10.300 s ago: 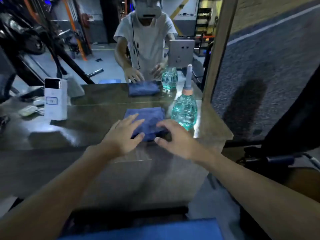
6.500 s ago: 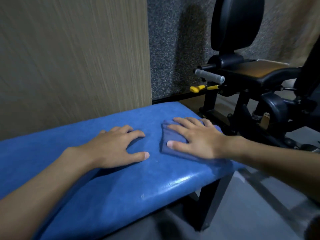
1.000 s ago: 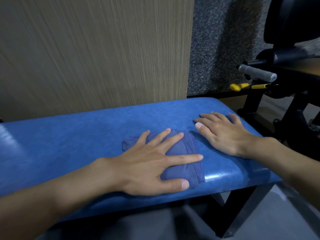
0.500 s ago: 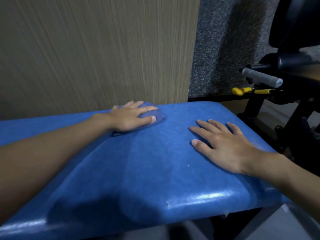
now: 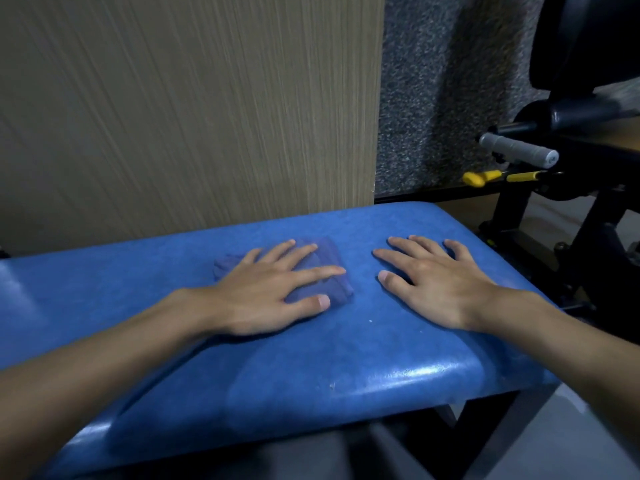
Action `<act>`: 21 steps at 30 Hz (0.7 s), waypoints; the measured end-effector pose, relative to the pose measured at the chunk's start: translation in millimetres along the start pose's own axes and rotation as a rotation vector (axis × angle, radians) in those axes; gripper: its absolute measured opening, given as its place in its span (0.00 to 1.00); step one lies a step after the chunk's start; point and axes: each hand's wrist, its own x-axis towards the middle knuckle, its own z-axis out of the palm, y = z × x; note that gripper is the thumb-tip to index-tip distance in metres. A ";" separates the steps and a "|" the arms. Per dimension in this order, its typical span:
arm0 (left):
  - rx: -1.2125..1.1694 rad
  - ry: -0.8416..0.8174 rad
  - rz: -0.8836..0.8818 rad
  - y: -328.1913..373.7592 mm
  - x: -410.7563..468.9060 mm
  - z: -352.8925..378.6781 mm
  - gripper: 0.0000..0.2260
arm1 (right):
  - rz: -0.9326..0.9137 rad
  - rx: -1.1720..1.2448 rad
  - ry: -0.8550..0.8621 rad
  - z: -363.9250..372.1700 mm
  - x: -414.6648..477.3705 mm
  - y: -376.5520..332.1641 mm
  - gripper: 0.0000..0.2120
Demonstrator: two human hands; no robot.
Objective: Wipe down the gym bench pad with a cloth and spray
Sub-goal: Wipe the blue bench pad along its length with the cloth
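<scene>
The blue bench pad (image 5: 138,299) runs across the view, its near edge glossy. The left hand (image 5: 263,292) lies flat near the middle of the pad, palm down, fingers straight and spread. It presses on a folded blue cloth (image 5: 330,258) rather than gripping it. The cloth sits on the pad's top surface, mostly under the palm, with its folded edges showing past the fingertips and beside the thumb.

The right hand (image 5: 433,282) rests flat on bare pad toward the pad's right end. Its fingers are straight and slightly fanned, it holds nothing, and it is near the cloth but apart from it.

A wood-grain panel (image 5: 190,116) stands behind the pad's far edge, with a grey speckled wall (image 5: 443,98) beside it. Beyond the pad's right end stands a black gym machine (image 5: 588,64) with a grey handle grip (image 5: 517,154) and a yellow lever (image 5: 479,177).
</scene>
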 end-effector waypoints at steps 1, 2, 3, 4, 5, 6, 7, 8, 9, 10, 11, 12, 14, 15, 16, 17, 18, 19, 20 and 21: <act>0.023 -0.008 0.043 9.8 -13.6 0.6 0.25 | -0.001 0.001 0.002 -0.7 -1.0 -0.7 0.27; 0.049 -0.012 0.092 19.9 -27.8 1.3 0.26 | -0.001 0.001 -0.001 -1.2 -1.8 -1.1 0.27; 0.073 -0.018 0.136 30.1 -41.8 2.6 0.26 | 0.002 -0.001 -0.008 -2.1 -2.3 -1.7 0.27; 0.085 -0.028 0.171 39.7 -54.5 3.9 0.25 | 0.007 -0.008 -0.016 -3.5 -2.0 -2.5 0.27; 0.084 -0.040 0.194 47.5 -64.4 5.3 0.25 | 0.011 -0.021 -0.019 -5.7 -1.5 -3.7 0.26; 0.074 -0.047 0.204 52.8 -70.7 6.3 0.24 | 0.011 -0.036 -0.011 -8.0 -0.5 -5.5 0.25; 0.067 -0.046 0.204 55.6 -73.4 7.3 0.23 | 0.001 -0.042 0.009 -10.2 0.7 -7.8 0.25; 0.066 -0.038 0.197 55.2 -72.7 8.3 0.23 | -0.015 -0.034 0.031 -11.9 2.0 -11.0 0.24; 0.064 -0.026 0.190 53.0 -69.7 8.7 0.23 | -0.034 -0.013 0.046 -12.5 3.2 -14.5 0.24; 0.059 -0.018 0.187 49.6 -65.2 8.7 0.24 | -0.051 0.011 0.049 -12.1 4.3 -17.9 0.24; 0.054 -0.015 0.185 45.5 -59.8 8.7 0.24 | -0.062 0.028 0.041 -10.7 5.8 -20.6 0.24; 0.046 -0.015 0.181 40.8 -54.0 8.0 0.25 | -0.069 0.029 0.024 -8.3 7.5 -22.2 0.24; 0.022 -0.003 0.149 27.2 -39.3 7.7 0.25 | -0.067 0.010 -0.016 -2.0 10.1 -23.3 0.25; 0.012 0.010 0.123 18.3 -29.5 7.3 0.25 | -0.061 0.003 -0.023 0.4 11.0 -22.8 0.25; 0.003 0.020 0.091 8.0 -18.0 6.7 0.25 | -0.056 0.000 -0.021 1.9 11.6 -22.4 0.25; -0.005 0.027 0.056 -3.1 -5.9 6.0 0.26 | -0.055 -0.002 -0.013 2.7 11.9 -22.1 0.25; -0.011 0.031 0.019 -15.8 7.2 5.5 0.28 | -0.057 -0.001 -0.005 3.2 11.8 -22.0 0.24; -0.020 0.038 -0.021 -29.0 19.6 4.2 0.29 | -0.061 0.003 0.001 3.4 11.6 -22.0 0.24; -0.033 0.049 -0.067 -43.8 32.3 3.1 0.30 | -0.062 0.008 0.002 3.4 11.5 -22.0 0.24; -0.048 0.067 -0.117 -58.4 44.1 1.4 0.31 | -0.062 0.014 -0.001 3.3 11.2 -22.1 0.25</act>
